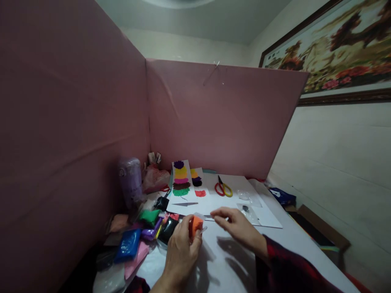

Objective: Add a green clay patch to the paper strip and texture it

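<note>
My left hand point(181, 248) is closed around a small clear packet of orange modelling clay point(197, 224), held above the white table near its front. To the right, my right hand point(236, 227) is held apart from the packet with its fingers loosely stretched out and nothing visible in them. Left of my left hand lies a heap of bagged clay, with a black packet point(168, 230), a green packet point(149, 217), a blue packet point(128, 245) and a pink packet point(137, 259) among them.
Behind my hands are a white board point(269, 219), color-swatch paper point(181, 175) and red-and-yellow-handled scissors point(224, 189). A purple bottle point(130, 181) stands at the left. Pink panels point(220, 118) enclose the back and left. An open box point(320, 232) is at the right.
</note>
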The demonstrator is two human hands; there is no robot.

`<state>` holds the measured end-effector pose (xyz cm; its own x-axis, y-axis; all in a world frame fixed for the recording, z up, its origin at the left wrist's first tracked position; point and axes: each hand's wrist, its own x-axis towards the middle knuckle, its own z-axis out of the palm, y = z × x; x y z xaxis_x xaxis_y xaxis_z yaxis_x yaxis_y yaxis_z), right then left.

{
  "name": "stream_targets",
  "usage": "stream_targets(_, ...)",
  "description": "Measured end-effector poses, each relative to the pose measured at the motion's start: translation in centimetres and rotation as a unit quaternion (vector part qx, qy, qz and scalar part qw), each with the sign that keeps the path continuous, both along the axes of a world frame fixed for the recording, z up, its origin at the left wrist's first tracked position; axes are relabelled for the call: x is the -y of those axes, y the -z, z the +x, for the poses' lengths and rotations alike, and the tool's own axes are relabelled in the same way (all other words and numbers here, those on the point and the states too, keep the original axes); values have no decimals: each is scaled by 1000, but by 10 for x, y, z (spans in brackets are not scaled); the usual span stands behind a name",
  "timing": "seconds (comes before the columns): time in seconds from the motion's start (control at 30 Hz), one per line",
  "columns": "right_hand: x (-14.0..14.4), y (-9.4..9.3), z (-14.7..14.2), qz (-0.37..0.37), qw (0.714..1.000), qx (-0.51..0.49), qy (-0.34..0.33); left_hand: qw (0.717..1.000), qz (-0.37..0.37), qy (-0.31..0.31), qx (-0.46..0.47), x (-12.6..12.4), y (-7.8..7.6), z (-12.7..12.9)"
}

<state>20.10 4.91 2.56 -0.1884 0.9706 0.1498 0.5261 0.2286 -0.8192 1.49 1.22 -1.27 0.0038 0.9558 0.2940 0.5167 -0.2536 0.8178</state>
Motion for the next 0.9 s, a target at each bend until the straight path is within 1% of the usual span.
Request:
stream_targets(0.03, 16, 5, 0, 0, 999, -28, -25, 999, -18, 22, 28, 1, -3, 1)
stream_targets(0.1, 41, 13, -3, 12, 997, -58, -49, 990, -62, 75, 102, 3, -8, 7)
stream_targets(0.17, 55, 19, -7, 11, 995, -85, -54, 970, -104, 114, 185, 4, -12, 15)
stream_targets(0.2, 58, 21, -9, 14, 994, -90, -57, 960, -117, 123, 222, 3, -14, 21)
stream_targets(0.3, 59, 26, -10, 54, 996, -72, -27, 941, -134, 117, 288, -1, -17, 38)
stream_targets(0.4, 55, 33, -6, 116, 993, -14, 21, 937, -132, 102, 309, -7, -17, 49)
stream_targets(0.47, 55, 38, -4, 140, 989, 26, 39, 934, -129, 99, 318, -9, -14, 50)
stream_targets(0.53, 55, 43, -3, 143, 988, 39, 44, 928, -133, 103, 332, -11, -9, 47)
stream_targets(0.7, 56, 50, -4, 117, 992, -1, 46, 906, -127, 128, 382, -14, 9, 35)
stream_targets(0.8, 55, 48, -2, 105, 994, -20, 33, 889, -130, 169, 406, -15, 20, 34)
stream_targets(0.9, 55, 47, 0, 93, 995, -39, 9, 862, -164, 224, 425, -14, 24, 37)
